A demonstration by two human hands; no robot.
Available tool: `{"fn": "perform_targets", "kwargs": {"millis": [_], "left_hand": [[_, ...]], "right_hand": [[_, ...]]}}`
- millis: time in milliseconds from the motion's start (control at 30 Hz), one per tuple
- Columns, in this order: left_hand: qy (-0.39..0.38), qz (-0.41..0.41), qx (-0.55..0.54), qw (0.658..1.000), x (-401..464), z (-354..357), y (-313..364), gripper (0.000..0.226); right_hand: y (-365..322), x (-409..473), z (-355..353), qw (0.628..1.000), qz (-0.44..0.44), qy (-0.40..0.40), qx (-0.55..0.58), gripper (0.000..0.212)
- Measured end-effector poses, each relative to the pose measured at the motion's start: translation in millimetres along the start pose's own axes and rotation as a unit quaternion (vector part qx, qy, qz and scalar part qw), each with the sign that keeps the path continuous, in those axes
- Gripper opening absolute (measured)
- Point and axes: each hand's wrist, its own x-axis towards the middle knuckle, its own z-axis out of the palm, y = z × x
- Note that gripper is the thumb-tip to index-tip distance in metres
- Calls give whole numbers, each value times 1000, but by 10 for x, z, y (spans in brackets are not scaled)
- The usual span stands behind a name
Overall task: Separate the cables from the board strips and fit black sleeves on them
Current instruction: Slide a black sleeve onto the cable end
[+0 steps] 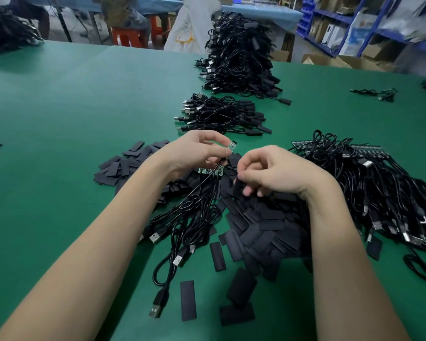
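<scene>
Our left hand point(197, 153) pinches a small green board piece point(232, 145); our right hand point(268, 171) pinches a flat black sleeve point(237, 187), mid-table.

Two hands point(202, 150), four cable heaps point(239, 52), perhaps a hundred loose black sleeves point(261, 230).

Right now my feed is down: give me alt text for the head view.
Left hand pinches a small green board with its cable; right hand holds a black sleeve beside it, over a sleeve pile on a green table. Unsleeved cables lie right, finished bundles beyond.
</scene>
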Motion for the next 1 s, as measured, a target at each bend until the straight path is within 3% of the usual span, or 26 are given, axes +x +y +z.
{"fn": "perform_targets", "kwargs": {"millis": [167,267,500,1000], "left_hand": [[-40,-15,-31,999,-8,34,6,12],[-32,-12,-40,999,-1,64,2,13],[-14,-4,-51,999,-7,70,1,11],[-23,-9,-84,996,-15,69,-8,22]], "right_hand": [[70,162,65,969,10,219,115,6],[81,231,120,949,1,281,143,13],[85,204,159,927,-24,170,333,17],[218,234,135,902,-53,204,376,18]]}}
